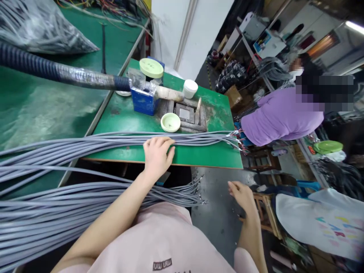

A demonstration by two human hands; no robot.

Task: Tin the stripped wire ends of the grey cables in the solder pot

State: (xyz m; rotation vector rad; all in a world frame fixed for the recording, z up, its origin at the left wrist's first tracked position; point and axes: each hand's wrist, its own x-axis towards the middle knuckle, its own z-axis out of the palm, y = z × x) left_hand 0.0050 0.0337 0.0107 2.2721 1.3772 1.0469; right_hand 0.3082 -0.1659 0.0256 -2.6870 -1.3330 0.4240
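Observation:
My left hand [157, 153] lies over a bundle of grey cables [125, 141] on the green bench, its fingers curled round the cables near the front edge. The bundle's stripped ends [237, 142], with thin coloured wires showing, reach the bench's right end. My right hand [241, 195] is off the bench, over the floor, with its fingers loosely bent and nothing visible in them. A second, thicker bundle of grey cables [71, 206] runs below the bench edge in front of my body, under my left forearm.
On the bench stand a solder pot [185, 113], a pale green dish [170, 122], a white tub [190, 88], a blue box [143, 101] and a ribbed hose [85, 76]. A bag of grey cables [42, 30] lies far left. A person in purple [284, 113] is at the right.

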